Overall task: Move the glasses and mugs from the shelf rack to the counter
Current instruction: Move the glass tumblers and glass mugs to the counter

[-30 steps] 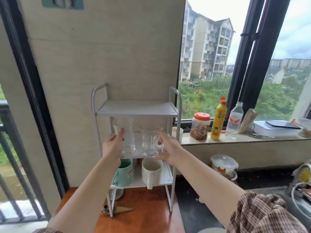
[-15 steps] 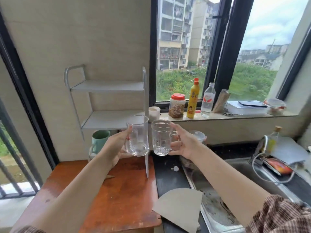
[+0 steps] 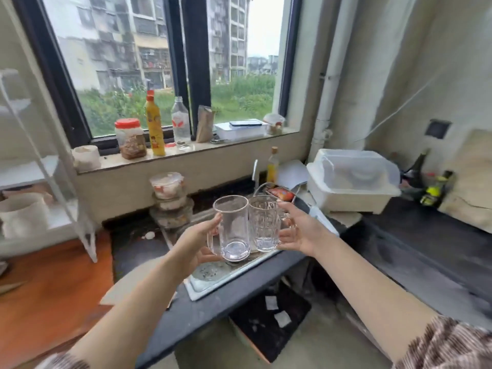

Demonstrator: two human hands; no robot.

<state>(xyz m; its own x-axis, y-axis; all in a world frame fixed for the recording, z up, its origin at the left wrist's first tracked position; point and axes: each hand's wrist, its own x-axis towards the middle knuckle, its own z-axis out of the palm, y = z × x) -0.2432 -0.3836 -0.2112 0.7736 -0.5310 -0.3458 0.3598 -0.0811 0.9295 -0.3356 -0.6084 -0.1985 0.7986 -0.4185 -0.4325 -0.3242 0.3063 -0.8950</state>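
A: Dark counter (image 3: 415,251) runs along the right and the near edge, with a steel sink (image 3: 213,278) set into it under the window. So why are both mugs up in the air over that sink?

B: Start at the grips. The left hand (image 3: 197,243) is closed on the plain glass mug (image 3: 233,227), fingers through its handle on the left and the thumb up near the rim. The right hand (image 3: 300,233) is closed on the ribbed glass mug (image 3: 265,225), its handle turned to the right side, fingers wrapped there.

A: They look like they touch.

B: They sit side by side, upright, rims level; I can't tell if the glass meets. Handles face outward, so each hand gets its own side and the bodies can ride close together.

A: And where do they belong?

B: My guess is the bare counter on the right, past the white dish box (image 3: 351,179). Over the sink is only a crossing point, I'd say.

A: What's left on the rack (image 3: 53,166)?

B: At far left, one white mug (image 3: 24,214) shows on a lower shelf, blurred. So the job looks partly done.

A: Risk?

B: Two glass mugs that close could knock if either hand tilts.
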